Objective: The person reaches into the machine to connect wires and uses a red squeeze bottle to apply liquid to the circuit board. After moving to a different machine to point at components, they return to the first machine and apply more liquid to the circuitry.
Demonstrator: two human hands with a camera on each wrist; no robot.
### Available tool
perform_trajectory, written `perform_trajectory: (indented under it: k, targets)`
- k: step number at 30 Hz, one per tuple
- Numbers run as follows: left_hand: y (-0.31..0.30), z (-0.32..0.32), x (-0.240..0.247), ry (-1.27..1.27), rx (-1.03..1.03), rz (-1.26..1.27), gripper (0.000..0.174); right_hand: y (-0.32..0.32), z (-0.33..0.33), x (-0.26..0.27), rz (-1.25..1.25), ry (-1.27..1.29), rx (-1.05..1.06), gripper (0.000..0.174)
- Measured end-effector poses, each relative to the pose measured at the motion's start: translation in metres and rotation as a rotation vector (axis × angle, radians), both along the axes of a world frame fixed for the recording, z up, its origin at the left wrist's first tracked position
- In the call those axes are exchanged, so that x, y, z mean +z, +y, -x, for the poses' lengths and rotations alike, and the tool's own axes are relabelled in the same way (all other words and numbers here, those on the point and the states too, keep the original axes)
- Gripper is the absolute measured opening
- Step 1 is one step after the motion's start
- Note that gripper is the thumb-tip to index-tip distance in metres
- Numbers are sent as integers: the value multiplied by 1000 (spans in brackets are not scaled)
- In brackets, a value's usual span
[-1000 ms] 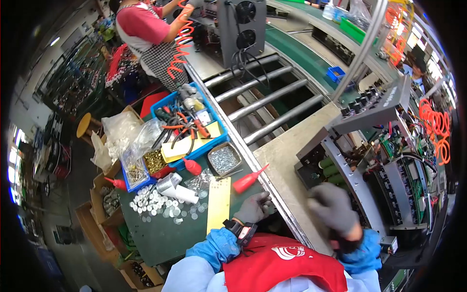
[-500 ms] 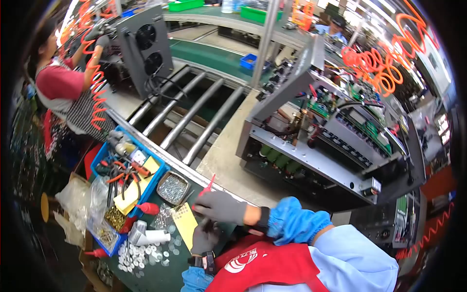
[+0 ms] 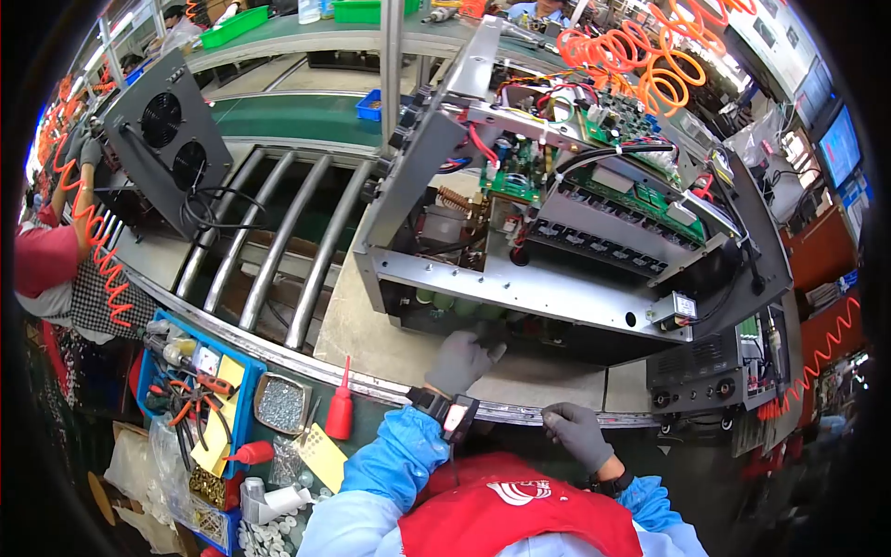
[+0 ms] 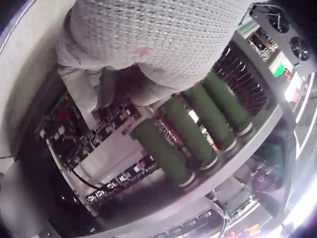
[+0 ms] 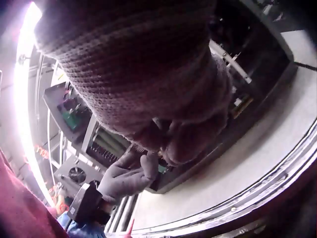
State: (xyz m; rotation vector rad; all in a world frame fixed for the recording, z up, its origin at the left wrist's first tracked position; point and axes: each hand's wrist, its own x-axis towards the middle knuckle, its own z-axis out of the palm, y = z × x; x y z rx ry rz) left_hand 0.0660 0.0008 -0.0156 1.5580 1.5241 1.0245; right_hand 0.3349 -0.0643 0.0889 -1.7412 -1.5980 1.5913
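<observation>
Beside open chassis (image 3: 594,243): left hand (image 3: 461,362) half-curled, right hand (image 3: 577,436) bent-fingered — can't tell if either grips anything; careless reach could knock green cylinders (image 4: 189,131).

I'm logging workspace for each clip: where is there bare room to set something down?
Two patches of pale board: between the open cabinet and metal rail, right of the left hand; and between the rollers and the cabinet's left end. Crowded: lower left, with blue bin, parts dish and red bottle close together.
</observation>
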Motion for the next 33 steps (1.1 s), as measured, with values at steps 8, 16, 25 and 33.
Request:
perform_trajectory:
  k: [8,16,25,33]
  targets:
    - [-10,-12,34,-889,229,111,22,33,8,11,-61,-80,80,26]
    - [-119,-18,-9,-744,18,530,35,71,23,97,-1378,-557,111,40]
    - [-380,-137,-198,177,284,1189,33,128,-7,38,-1559,-449,433,43]
    - [-517,-374,-311,342,212,1574,54,143,-19,36,-1587,-386,709,44]
